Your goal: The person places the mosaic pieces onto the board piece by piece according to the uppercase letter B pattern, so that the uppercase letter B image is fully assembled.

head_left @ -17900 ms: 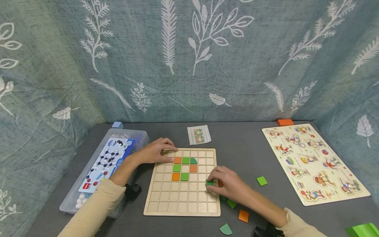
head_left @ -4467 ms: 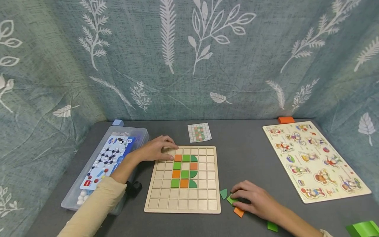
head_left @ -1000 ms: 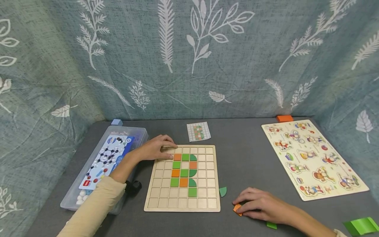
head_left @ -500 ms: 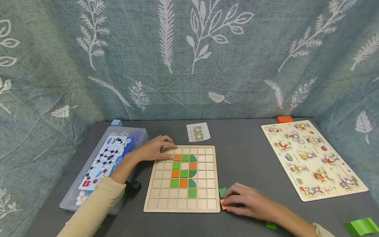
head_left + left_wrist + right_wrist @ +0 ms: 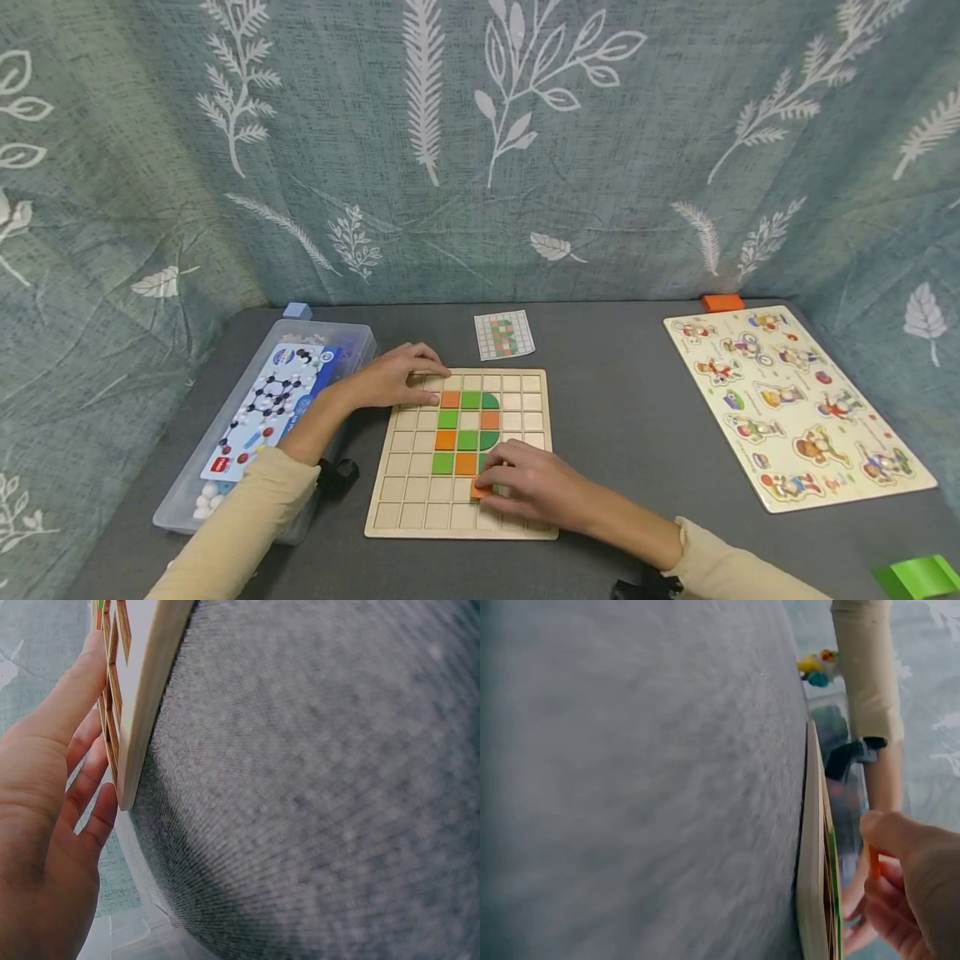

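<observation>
My right hand (image 5: 528, 483) pinches an orange square tile (image 5: 477, 490) between thumb and fingers, low over the front part of the wooden grid board (image 5: 390, 521). In the right wrist view the orange tile (image 5: 873, 861) shows edge-on between the fingertips. Green squares (image 5: 447, 420), orange squares (image 5: 446, 439) and dark green quarter-circle pieces (image 5: 490, 402) sit in the board's cells. The right hand covers some cells, including a green square's. My left hand (image 5: 397, 377) rests at the board's far left corner, thumb on the surface, fingers along the edge.
A small pattern card (image 5: 504, 336) lies behind the board. Left of it stands a clear plastic box (image 5: 168, 518) with a molecule picture (image 5: 273, 400). On the right are a picture puzzle board (image 5: 753, 467) and a green block (image 5: 918, 577). An orange block (image 5: 722, 302) stands behind.
Over the longer span, several tiles have joined the board. In the last second, my right hand has carried the orange tile leftward from the table to over the grid. The left hand has stayed put.
</observation>
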Action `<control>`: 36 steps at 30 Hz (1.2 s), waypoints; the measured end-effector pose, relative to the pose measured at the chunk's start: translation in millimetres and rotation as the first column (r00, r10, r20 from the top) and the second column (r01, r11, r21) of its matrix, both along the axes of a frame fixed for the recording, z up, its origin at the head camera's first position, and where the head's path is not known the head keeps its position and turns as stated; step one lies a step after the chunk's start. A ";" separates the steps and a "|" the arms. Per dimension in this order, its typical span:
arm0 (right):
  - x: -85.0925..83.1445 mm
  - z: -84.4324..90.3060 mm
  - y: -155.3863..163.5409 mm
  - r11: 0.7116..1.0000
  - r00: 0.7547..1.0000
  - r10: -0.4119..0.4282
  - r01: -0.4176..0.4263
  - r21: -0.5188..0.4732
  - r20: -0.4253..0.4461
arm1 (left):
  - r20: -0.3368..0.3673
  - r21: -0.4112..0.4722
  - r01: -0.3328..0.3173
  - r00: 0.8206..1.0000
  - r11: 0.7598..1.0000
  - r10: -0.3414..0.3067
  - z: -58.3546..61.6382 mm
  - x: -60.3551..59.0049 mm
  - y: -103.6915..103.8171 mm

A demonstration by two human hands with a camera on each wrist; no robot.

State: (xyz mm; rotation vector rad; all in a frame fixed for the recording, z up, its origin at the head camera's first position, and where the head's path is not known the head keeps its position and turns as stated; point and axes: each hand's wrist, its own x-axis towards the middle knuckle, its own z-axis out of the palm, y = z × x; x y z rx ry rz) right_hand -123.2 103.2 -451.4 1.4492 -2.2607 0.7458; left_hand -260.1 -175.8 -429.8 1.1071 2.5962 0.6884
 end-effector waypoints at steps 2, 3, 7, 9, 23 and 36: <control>-2.2 -0.9 -8.1 1.000 1.000 -0.004 0.004 0.015 0.006 | 0.000 0.005 0.002 1.000 1.000 -0.002 -0.3 0.1 0.0; -3.2 -1.3 -11.5 1.000 1.000 -0.008 0.008 0.022 0.009 | -0.002 0.007 0.003 1.000 1.000 -0.003 -0.5 0.1 -0.1; -5.8 -2.1 -22.1 0.999 1.000 -0.012 0.011 0.040 0.014 | -0.004 0.010 0.003 1.000 1.000 -0.003 -1.4 -0.1 -0.1; -6.6 -1.8 -26.7 0.999 1.000 -0.007 0.006 0.046 0.011 | -0.006 0.009 0.004 1.000 1.000 -0.004 -1.5 -0.1 -0.3; -8.1 1.1 -47.2 0.989 0.999 0.036 -0.034 0.143 -0.006 | -0.003 0.023 0.003 1.000 1.000 -0.003 0.5 1.1 0.7; -4.8 3.2 -53.3 0.982 0.999 0.023 -0.019 0.187 -0.022 | -0.021 0.016 0.006 1.000 1.000 -0.006 -1.2 0.2 -0.4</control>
